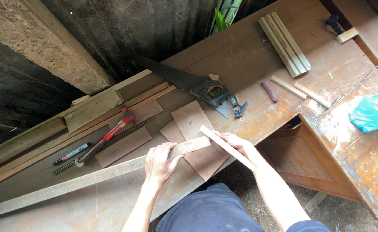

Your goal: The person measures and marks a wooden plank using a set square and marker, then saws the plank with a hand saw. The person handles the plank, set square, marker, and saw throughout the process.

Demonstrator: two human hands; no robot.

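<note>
Left hand clamps long batten on tabletop; right hand grips short strip at center frame. Risk: batten overhangs edge, could tip if grip eases.

— Any packages, labels, signs or screens here?
— Only a crumpled turquoise plastic bag, lying at the right edge of the desk. Whether it holds anything can't be told.

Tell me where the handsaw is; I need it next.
The handsaw lies on the workbench above the hands, its handle beside the combination square.
</note>
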